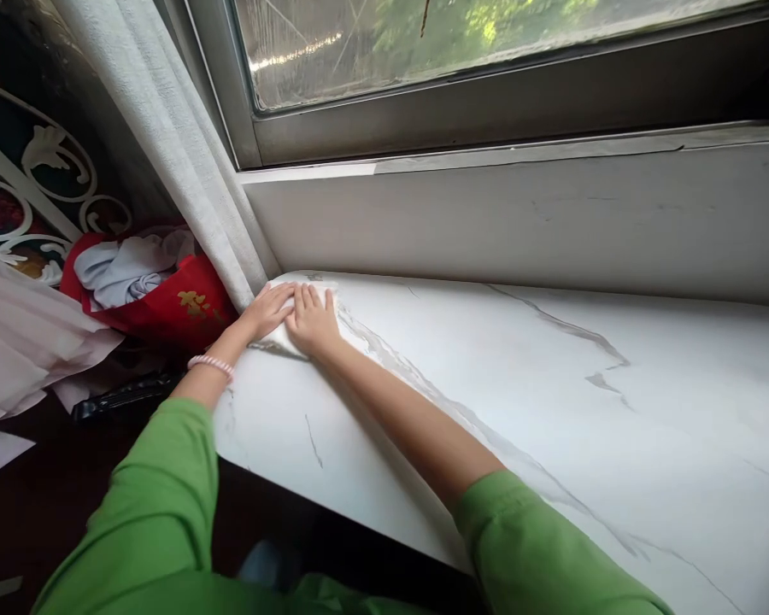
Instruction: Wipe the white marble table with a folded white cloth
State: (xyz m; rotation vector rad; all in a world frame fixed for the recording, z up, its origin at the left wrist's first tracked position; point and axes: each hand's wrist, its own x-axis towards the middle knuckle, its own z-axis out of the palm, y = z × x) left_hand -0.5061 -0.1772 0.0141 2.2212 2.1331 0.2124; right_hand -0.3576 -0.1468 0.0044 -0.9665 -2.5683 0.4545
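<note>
A white cloth (280, 343) lies on the marble-patterned tabletop (487, 376) at its far left end, partly hidden under both hands. My left hand (267, 311) presses on the cloth's left side with fingers stretched forward; a pink and white bracelet (211, 366) circles that wrist. Beside it, my right hand (313, 319) lies flat over the cloth's right part, fingers extended and slightly apart. The two hands touch or nearly touch at the fingers.
A window (454, 51) with a metal frame rises behind the tabletop. The pale curtain (167, 128) hangs to its left. Next to the curtain, a red bag (167, 303) holds light clothes (128, 269). White scrolled metalwork (51, 154) stands at the far left.
</note>
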